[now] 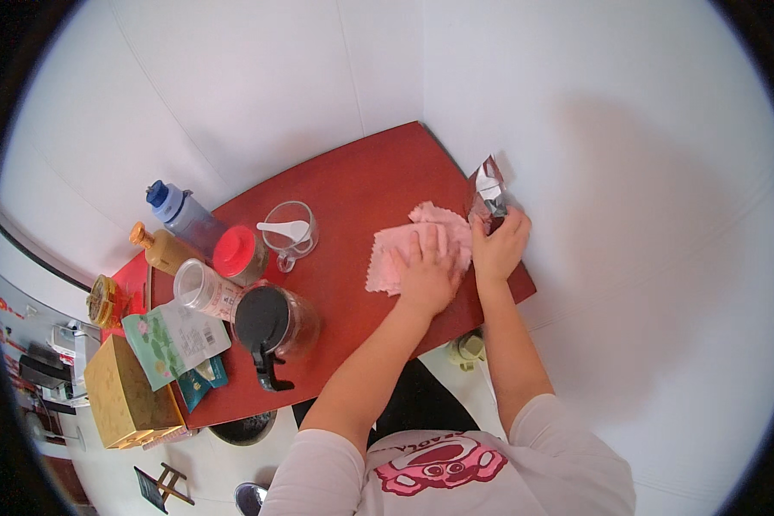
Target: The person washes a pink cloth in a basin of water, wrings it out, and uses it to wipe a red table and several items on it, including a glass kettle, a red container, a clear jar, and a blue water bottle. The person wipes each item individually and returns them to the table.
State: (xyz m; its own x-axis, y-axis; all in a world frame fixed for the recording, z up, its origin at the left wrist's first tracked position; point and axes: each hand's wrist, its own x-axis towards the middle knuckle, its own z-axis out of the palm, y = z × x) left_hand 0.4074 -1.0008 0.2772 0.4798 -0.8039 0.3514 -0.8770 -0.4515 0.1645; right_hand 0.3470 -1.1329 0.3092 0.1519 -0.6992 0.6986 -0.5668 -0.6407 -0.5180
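Observation:
My left hand lies flat with spread fingers on a pink cloth with scalloped edges, which rests partly folded on the red tabletop. Beside it, at the table's right edge by the wall, my right hand grips the lower part of a shiny silver and dark foil packet. The packet stands up from the hand, its top creased. To the left of the cloth stands a clear glass mug with a white spoon in it.
A black-lidded glass pitcher, a red-lidded jar, a clear plastic cup, a blue bottle, a tan bottle, a green and white pouch and a gold box crowd the left end. White walls border the table.

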